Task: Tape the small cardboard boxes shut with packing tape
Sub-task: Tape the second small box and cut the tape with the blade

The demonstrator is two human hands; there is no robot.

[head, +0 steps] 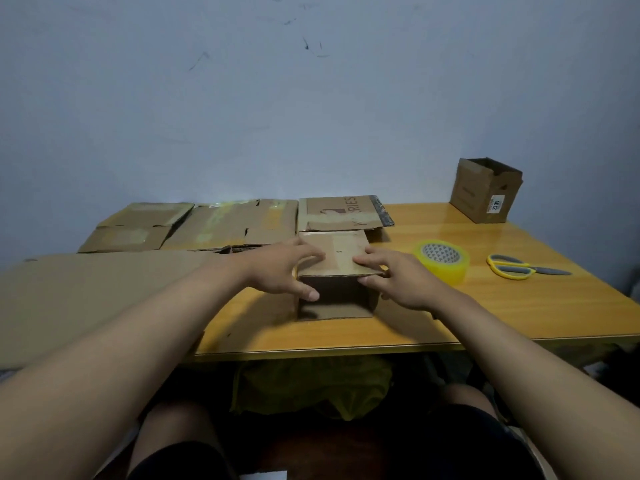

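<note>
A: How will the small cardboard box (pixel 335 276) handle?

B: Light and fairly stiff, I'd judge, though thin flaps crease. It sits near the front edge of the desk (pixel 485 306), about mid-width, its open side facing the person. Best held by the side walls while the top flap is pressed down.

A: And the hands?

B: Both arms reach forward. The left hand (pixel 280 268) has fingers curled over the top, thumb on the left wall. The right hand (pixel 394 278) pinches the flap's near right corner. The tape roll (pixel 441 259) lies just right of it, scissors (pixel 519 266) farther right.
</note>
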